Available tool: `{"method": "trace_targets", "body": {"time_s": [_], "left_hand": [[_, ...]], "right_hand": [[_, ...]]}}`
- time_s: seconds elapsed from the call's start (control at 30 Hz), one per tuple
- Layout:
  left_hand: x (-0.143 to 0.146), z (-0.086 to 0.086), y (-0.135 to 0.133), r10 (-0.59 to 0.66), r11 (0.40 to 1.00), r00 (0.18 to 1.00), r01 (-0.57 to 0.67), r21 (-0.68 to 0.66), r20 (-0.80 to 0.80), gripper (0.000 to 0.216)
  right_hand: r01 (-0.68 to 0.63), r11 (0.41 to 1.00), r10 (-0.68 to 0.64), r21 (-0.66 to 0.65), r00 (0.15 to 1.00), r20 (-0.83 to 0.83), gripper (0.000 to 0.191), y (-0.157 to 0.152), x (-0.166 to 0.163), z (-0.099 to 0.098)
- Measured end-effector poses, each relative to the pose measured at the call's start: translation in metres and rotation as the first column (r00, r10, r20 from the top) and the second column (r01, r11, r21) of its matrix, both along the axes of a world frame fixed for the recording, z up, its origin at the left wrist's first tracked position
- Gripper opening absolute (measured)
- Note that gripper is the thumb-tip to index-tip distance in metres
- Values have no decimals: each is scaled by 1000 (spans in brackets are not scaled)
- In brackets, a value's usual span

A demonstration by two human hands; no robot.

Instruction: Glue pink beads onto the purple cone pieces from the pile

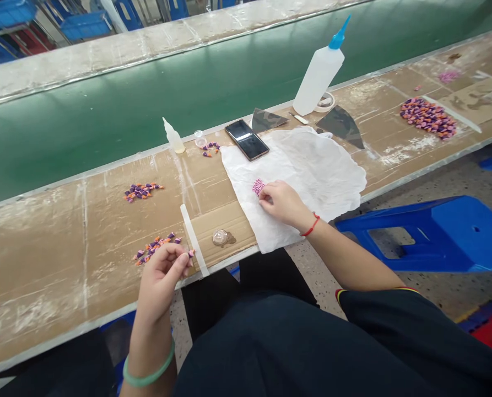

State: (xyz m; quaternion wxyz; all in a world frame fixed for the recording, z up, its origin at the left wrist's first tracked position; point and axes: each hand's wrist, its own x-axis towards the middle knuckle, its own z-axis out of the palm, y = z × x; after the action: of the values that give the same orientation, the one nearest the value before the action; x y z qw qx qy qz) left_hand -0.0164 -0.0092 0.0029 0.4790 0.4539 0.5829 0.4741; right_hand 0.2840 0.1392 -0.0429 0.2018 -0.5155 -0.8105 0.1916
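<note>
My left hand [163, 275] pinches a small purple and orange piece [190, 253] between thumb and fingertips, just above the bench's near edge. Beside it lies a small heap of the same pieces [155, 246]. My right hand [282, 203] rests on a crumpled white paper sheet [312, 171], fingers curled and touching a little pile of pink beads [258, 186]. What, if anything, those fingers hold is hidden.
A black phone [246, 139] lies at the paper's far edge. A large glue bottle with a blue tip [320, 71], a small bottle [173, 137], more piece heaps [141, 191] [428, 117], a white strip [194, 240] and a blue stool [436, 231] are around.
</note>
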Motion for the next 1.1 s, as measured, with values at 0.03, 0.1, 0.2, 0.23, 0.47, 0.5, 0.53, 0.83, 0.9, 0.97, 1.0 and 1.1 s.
{"method": "trace_targets", "body": {"time_s": [0.03,0.1,0.2,0.23,0.47,0.5,0.53,0.83,0.9,0.97,1.0,1.1], "left_hand": [[1,-1,-1,4,1000,1000,-3,-6,13,28],[6,-3,-3,7,1000,999,-7,-12,42,29],[21,-3,-3,6,1000,995,-6,1,96,31],[28,-2,-1,0,1000,993,-1,7,116,32],[82,15,19,-189,979,916,202,0,353,58],[87,16,21,-211,974,901,226,7,378,63],[91,17,22,-228,970,889,241,17,396,66],[93,20,15,-255,967,890,243,79,379,48],[90,24,16,-247,969,906,237,73,344,46],[89,27,17,-240,970,914,236,54,328,45],[89,28,16,-236,971,914,237,37,329,45],[91,26,16,-202,975,910,220,-9,362,51]], "right_hand": [[3,1000,-3,-4,1000,6,15,0,-2,-1],[9,1000,-8,-10,1000,7,15,0,-4,-2],[19,1000,-19,-22,999,-31,14,-2,-6,-1],[19,999,-21,-27,998,-58,14,-5,-7,2],[-158,982,86,-102,858,-506,19,-52,-24,48],[-183,979,91,-90,788,-609,19,-60,-28,54],[-198,978,101,-66,726,-680,19,-67,-33,59],[-128,968,243,216,691,-681,12,-78,-51,62],[-170,955,290,241,697,-656,13,-76,-49,66],[-242,930,365,277,701,-612,18,-75,-46,70],[-273,916,398,292,702,-591,20,-75,-44,72],[-309,900,435,308,679,-592,22,-77,-41,71]]}}
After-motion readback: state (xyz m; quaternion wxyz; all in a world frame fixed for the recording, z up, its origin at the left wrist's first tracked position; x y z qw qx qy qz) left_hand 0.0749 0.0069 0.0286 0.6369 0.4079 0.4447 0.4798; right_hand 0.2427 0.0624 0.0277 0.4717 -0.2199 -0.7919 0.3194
